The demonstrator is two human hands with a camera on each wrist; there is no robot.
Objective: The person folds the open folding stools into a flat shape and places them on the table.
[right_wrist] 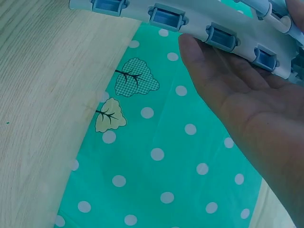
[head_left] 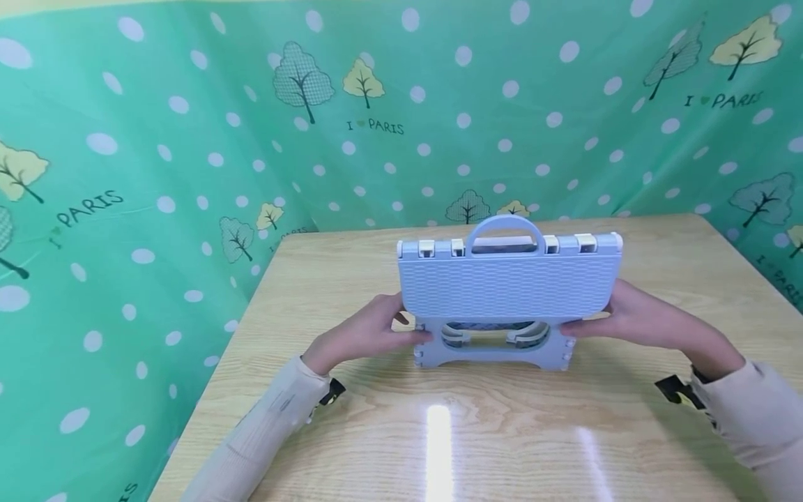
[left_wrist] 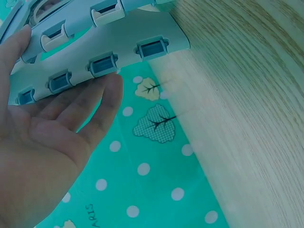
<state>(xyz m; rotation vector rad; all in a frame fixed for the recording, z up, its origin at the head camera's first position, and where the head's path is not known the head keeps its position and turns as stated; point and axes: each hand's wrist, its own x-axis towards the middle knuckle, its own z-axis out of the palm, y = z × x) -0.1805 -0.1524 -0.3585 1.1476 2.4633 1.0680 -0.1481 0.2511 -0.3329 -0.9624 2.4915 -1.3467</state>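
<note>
A light-blue plastic folding step stool [head_left: 508,286] stands partly unfolded on the table, its woven-textured top panel tilted toward me and its arched handle uppermost. At its left side my left hand [head_left: 376,328] grips a leg panel, thumb in front and the other fingers out of sight behind. My right hand [head_left: 646,321] grips the opposite side in the same manner. In the left wrist view, the left hand [left_wrist: 52,137] has its fingers along the outer face of a slotted panel [left_wrist: 137,33]. The right wrist view shows the right hand [right_wrist: 247,99] similarly placed.
The wood-grain table [head_left: 351,432] carries bright light reflections near its front. A green dotted cloth [head_left: 376,160] with tree prints hangs behind the table and along its left and right sides. Dark straps [head_left: 680,392] show at the sleeve cuffs.
</note>
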